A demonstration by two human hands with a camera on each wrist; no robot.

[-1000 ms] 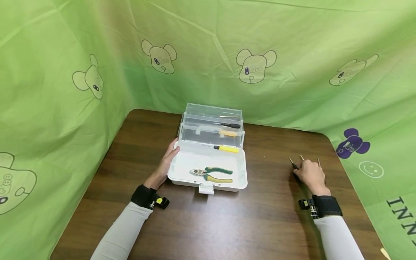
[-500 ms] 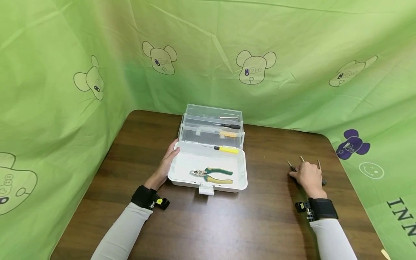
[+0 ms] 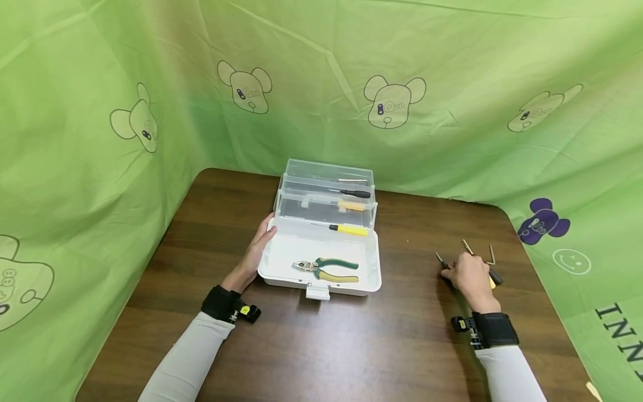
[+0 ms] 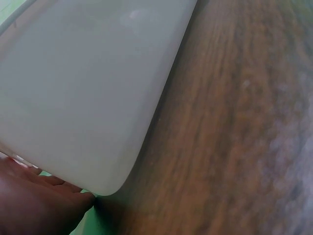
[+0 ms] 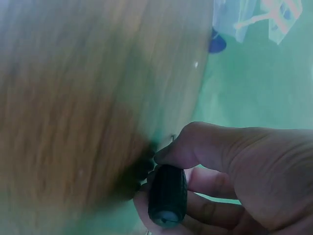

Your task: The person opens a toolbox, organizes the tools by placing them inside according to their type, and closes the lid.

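A white toolbox (image 3: 268, 280) stands with its clear stepped lid tipped back. My left hand (image 3: 251, 259) holds its left side, thumb over the rim and fingers along the wall; the left wrist view shows the side of the box close up. Inside lie pliers (image 3: 316, 266) with green and yellow handles, and a yellow screwdriver (image 3: 351, 230) rests at the back. Over the table's right part, my right hand (image 3: 471, 278) pinches a black-handled screwdriver (image 5: 167, 196) between thumb and fingers, its shaft pointing away to the far left in the head view.
Beside the right hand lie an L-shaped hex key (image 3: 492, 257), a metal shaft (image 3: 468, 247) and a black handle (image 3: 496, 276), partly hidden. The lid's trays carry a black screwdriver (image 3: 358, 194) and another hex key (image 3: 353, 181). Green cloth (image 3: 321, 117) hangs around the table.
My right hand has shifted left with the screwdriver, uncovering more of the hex key and the black handle. The left hand keeps its place on the toolbox.
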